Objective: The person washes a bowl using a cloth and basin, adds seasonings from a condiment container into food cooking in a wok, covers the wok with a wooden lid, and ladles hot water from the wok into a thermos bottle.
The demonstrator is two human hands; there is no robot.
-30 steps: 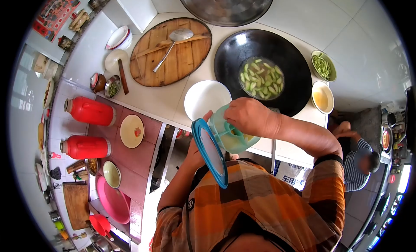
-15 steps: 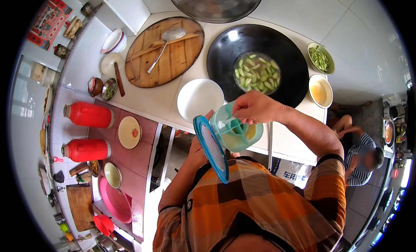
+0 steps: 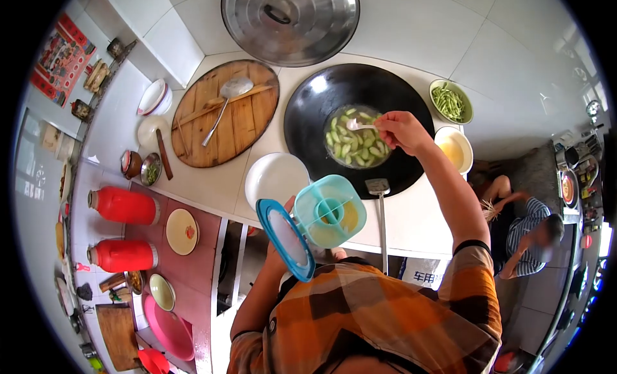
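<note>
My right hand (image 3: 405,131) pinches a small white spoon (image 3: 358,125) above the black wok (image 3: 304,126). The spoon's bowl seems to carry something white. Below it, pale green vegetable slices (image 3: 352,145) sit in liquid. My left hand (image 3: 274,257), partly hidden by the blue lid (image 3: 284,240), is closed round a pale green divided seasoning box (image 3: 313,195) in front of the wok. The lid is swung back, and yellowish contents show inside the box. A metal spatula (image 3: 378,187) rests on the wok's near rim, handle towards me. Beside the box stands a white bowl (image 3: 276,178).
A round wooden board (image 3: 193,133) with a ladle (image 3: 231,94) lies left of the wok. Right of it are bowls of green strips (image 3: 448,102) and yellow liquid (image 3: 456,147). A large metal lid (image 3: 302,33) leans behind. Another person (image 3: 530,236) sits at right.
My right hand has lifted the spoon out of the seasoning box and carried it forward over the wok. The spatula now shows on the wok's rim. The view has shifted.
</note>
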